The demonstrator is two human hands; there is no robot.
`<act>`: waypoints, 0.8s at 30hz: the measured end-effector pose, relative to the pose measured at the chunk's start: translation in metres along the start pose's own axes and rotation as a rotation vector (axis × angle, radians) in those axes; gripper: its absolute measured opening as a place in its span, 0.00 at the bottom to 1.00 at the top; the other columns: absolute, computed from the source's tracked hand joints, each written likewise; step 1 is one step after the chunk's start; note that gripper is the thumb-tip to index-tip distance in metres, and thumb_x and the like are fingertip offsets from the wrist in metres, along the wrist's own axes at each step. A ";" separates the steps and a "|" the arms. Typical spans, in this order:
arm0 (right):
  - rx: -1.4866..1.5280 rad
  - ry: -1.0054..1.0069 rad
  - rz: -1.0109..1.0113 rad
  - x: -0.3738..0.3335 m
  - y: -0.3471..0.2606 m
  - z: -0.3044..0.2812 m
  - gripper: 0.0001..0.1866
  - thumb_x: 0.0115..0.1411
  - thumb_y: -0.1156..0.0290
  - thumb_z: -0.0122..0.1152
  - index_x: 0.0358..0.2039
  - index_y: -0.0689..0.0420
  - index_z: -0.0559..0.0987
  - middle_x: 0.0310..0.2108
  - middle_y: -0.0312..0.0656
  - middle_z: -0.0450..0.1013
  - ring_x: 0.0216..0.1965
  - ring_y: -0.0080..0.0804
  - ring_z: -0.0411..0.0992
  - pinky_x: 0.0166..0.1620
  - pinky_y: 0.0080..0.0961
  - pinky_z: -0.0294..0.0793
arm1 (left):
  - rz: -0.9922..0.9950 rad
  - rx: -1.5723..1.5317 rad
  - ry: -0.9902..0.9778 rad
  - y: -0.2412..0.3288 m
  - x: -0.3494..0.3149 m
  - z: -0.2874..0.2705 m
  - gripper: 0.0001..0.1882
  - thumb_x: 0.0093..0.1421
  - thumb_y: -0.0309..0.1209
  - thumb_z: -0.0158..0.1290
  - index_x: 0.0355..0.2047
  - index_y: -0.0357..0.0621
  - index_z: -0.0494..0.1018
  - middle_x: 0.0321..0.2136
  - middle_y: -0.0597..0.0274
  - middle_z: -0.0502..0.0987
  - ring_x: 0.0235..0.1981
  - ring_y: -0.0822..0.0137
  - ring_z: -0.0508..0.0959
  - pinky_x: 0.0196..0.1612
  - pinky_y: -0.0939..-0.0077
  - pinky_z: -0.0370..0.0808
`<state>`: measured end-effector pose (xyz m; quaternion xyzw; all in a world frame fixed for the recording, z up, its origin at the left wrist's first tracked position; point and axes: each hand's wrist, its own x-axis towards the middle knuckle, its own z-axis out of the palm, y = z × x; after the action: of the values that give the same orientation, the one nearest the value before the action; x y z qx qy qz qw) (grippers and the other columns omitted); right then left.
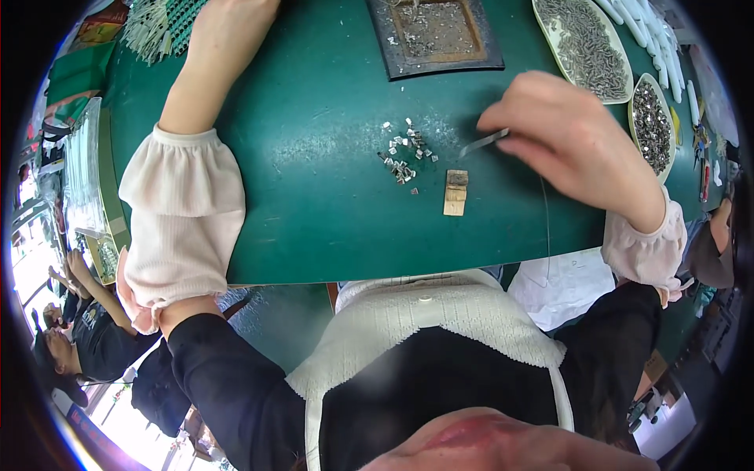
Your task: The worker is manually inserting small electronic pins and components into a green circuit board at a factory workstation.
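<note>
My right hand (558, 133) is closed over the right half of the table, pinching a thin, flat grey metal strip (484, 143) that points left. A fine dark thread or wire (547, 220) hangs below this hand past the table edge. Left of the strip lies a loose heap of small shiny metal pieces (404, 153). A small stepped wooden block (455, 194) sits just below the strip's tip. At the top left, my left hand (224, 31) reaches beyond the picture's edge, its fingers out of sight. Nearest to it is a green mesh (182, 22) beside pale strands (149, 31).
A dark square tray (386, 59) holding metal bits stands at the far middle of the green table (330, 228). Pale dishes of grey pieces (628, 93) and shiny pieces (670, 161) line the right, beside white tubes (648, 35). Another person (98, 330) sits at the left.
</note>
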<state>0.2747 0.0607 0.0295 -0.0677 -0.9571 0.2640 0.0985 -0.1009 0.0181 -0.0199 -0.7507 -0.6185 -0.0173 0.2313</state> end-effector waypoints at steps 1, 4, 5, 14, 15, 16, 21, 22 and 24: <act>0.002 -0.002 0.002 0.000 -0.002 0.003 0.16 0.50 0.80 0.68 0.42 0.59 0.81 0.35 0.44 0.72 0.38 0.46 0.72 0.39 0.38 0.73 | 0.000 -0.003 -0.002 0.002 0.000 -0.005 0.11 0.60 0.26 0.54 0.44 0.45 0.73 0.28 0.56 0.76 0.32 0.51 0.79 0.35 0.59 0.77; 0.094 -0.124 -0.097 0.003 -0.017 0.017 0.15 0.50 0.79 0.68 0.40 0.58 0.80 0.34 0.41 0.70 0.36 0.43 0.72 0.37 0.36 0.73 | -0.317 -0.198 -0.077 0.022 0.007 -0.044 0.16 0.59 0.26 0.56 0.48 0.37 0.71 0.31 0.51 0.81 0.28 0.53 0.82 0.31 0.63 0.77; 0.091 -0.121 -0.090 0.004 -0.018 0.018 0.15 0.50 0.79 0.68 0.40 0.58 0.80 0.34 0.41 0.70 0.36 0.43 0.72 0.37 0.36 0.73 | -0.310 -0.202 -0.075 0.020 0.001 -0.044 0.16 0.59 0.26 0.56 0.48 0.37 0.71 0.31 0.51 0.81 0.28 0.53 0.82 0.31 0.63 0.77; 0.026 0.243 -0.081 0.034 -0.019 0.018 0.16 0.48 0.76 0.74 0.38 0.56 0.80 0.29 0.40 0.71 0.29 0.40 0.72 0.32 0.34 0.71 | -0.711 -1.930 -0.681 0.085 -0.032 -0.096 0.12 0.68 0.32 0.57 0.47 0.43 0.70 0.34 0.67 0.81 0.32 0.78 0.81 0.38 0.86 0.79; 0.022 0.243 -0.079 0.036 -0.020 0.018 0.16 0.48 0.76 0.74 0.38 0.56 0.80 0.29 0.40 0.71 0.29 0.40 0.72 0.32 0.34 0.71 | -0.713 -1.993 -0.692 0.092 -0.030 -0.099 0.12 0.67 0.31 0.59 0.46 0.42 0.70 0.34 0.67 0.82 0.32 0.78 0.81 0.37 0.86 0.79; 0.008 0.245 -0.062 0.038 -0.020 0.017 0.15 0.49 0.76 0.73 0.38 0.56 0.80 0.29 0.41 0.71 0.29 0.39 0.72 0.32 0.34 0.72 | -0.714 -2.056 -0.703 0.096 -0.028 -0.100 0.13 0.66 0.31 0.60 0.45 0.41 0.70 0.34 0.66 0.82 0.32 0.78 0.81 0.37 0.86 0.79; 0.048 0.337 0.007 0.041 -0.023 0.018 0.13 0.50 0.77 0.73 0.37 0.57 0.79 0.28 0.41 0.70 0.29 0.38 0.72 0.32 0.34 0.71 | -0.643 -1.909 -0.583 0.093 -0.021 -0.093 0.15 0.62 0.28 0.64 0.44 0.40 0.70 0.31 0.66 0.82 0.31 0.79 0.80 0.35 0.84 0.79; 0.060 0.251 0.005 0.037 -0.021 0.018 0.13 0.50 0.77 0.72 0.36 0.57 0.79 0.28 0.41 0.70 0.29 0.39 0.72 0.32 0.35 0.71 | -0.688 -1.823 -0.558 0.089 -0.021 -0.092 0.15 0.62 0.27 0.64 0.44 0.40 0.70 0.31 0.66 0.82 0.30 0.79 0.80 0.34 0.84 0.78; 0.069 0.163 0.005 0.033 -0.020 0.020 0.12 0.51 0.77 0.72 0.35 0.58 0.78 0.28 0.42 0.70 0.29 0.40 0.72 0.32 0.36 0.71 | -0.710 -1.820 -0.576 0.084 -0.019 -0.090 0.16 0.63 0.27 0.63 0.47 0.43 0.69 0.35 0.66 0.83 0.33 0.79 0.81 0.35 0.83 0.79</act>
<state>0.2365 0.0400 0.0278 -0.0880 -0.9361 0.2906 0.1775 -0.0032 -0.0432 0.0274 -0.3908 -0.5899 -0.3675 -0.6035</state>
